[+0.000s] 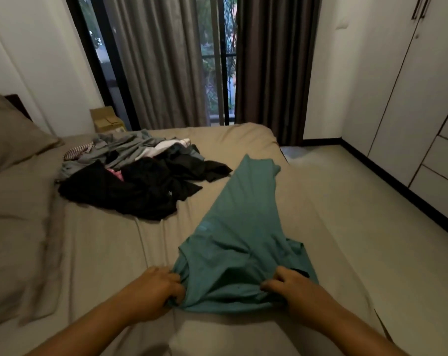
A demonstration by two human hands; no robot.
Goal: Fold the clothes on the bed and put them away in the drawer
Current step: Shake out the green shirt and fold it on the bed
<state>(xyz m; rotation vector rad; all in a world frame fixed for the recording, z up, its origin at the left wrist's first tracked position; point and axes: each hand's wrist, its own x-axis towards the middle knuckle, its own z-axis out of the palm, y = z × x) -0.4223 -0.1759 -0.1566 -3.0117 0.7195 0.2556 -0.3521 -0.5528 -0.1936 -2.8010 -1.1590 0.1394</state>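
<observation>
Teal shirt (239, 227) lies stretched on bed (102, 253), right of the clothes pile (140, 176). Left hand (154, 289) and right hand (292, 287) both grip its near edge. Uneven pulling would likely skew the fold or bunch fabric.

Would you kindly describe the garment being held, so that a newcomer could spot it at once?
Start at the beige bed. On its near right side, apart from the heap of clothes, a long garment stretches away from the left hand and right hand gripping its near edge. It alone is teal and laid out singly; the heap is mostly black, grey and white.
</observation>
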